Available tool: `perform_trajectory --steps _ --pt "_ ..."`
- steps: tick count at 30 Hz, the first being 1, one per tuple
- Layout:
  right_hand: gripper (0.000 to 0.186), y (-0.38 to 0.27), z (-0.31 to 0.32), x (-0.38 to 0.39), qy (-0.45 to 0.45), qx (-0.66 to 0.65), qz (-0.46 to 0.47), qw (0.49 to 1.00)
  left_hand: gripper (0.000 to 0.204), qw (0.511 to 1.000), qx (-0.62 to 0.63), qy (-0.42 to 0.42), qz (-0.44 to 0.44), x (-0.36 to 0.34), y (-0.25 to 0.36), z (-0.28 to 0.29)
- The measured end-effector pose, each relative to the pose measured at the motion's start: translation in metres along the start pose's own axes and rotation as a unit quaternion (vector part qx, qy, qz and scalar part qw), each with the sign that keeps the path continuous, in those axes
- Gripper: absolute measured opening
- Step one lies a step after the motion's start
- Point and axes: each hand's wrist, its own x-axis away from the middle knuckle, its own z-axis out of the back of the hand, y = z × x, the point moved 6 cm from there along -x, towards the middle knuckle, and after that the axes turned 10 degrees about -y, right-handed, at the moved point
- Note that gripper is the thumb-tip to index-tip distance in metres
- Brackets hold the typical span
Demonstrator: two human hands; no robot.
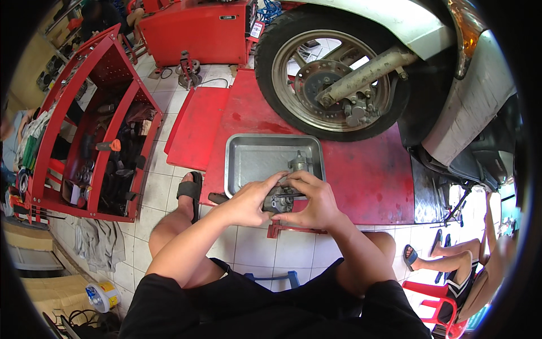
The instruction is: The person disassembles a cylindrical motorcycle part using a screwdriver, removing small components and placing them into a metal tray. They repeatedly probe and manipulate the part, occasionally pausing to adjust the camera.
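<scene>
Just over the near edge of a metal tray [275, 137], a small grey cast-metal part [278, 202] is held between my two hands. The fingers of my left hand [252, 199] close on it from the left, thumb low and fingertips on top. From the right, my right hand [314, 199] curls around it, with its thumb underneath. My fingers cover much of the part, so its exact kind is unclear. Inside the tray, close beyond my right fingertips, lies another grey metal piece [300, 161]. A dark rounded end [217, 198] pokes out beside my left wrist.
The tray rests on a red lift platform [361, 175], below a motorbike's front wheel [333, 73]. To the left stands a red tool cart [96, 141] with an orange-handled tool [108, 146]. A red cabinet [195, 37] is behind. Another person's legs [451, 257] show at right.
</scene>
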Motion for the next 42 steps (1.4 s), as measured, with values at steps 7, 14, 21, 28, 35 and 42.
perform_trajectory --steps 7,14,21,28,35,42 --pt "0.065 -0.013 0.015 -0.001 0.027 -0.002 0.038 0.999 0.092 0.999 -0.003 -0.037 0.019 -0.005 0.019 0.007" --pt "0.068 -0.031 0.051 0.007 0.092 0.051 -0.016 0.994 0.083 0.998 -0.056 -0.017 0.013 0.022 0.004 0.022" --pt "0.058 0.039 0.065 0.016 0.167 -0.021 -0.128 0.977 0.066 0.99 0.05 0.127 0.021 0.04 -0.02 0.069" --pt "0.07 0.076 -0.036 -0.029 0.002 0.106 -0.241 0.965 0.062 0.938 0.214 0.266 -0.052 0.05 -0.022 0.088" --pt "0.08 0.086 -0.099 -0.083 -0.141 0.122 -0.389 0.902 0.068 0.849 0.388 0.357 -0.036 0.045 -0.048 0.085" --pt "0.077 0.081 -0.121 -0.099 -0.116 0.098 -0.446 0.882 0.063 0.843 0.397 0.362 -0.003 0.049 -0.04 0.091"
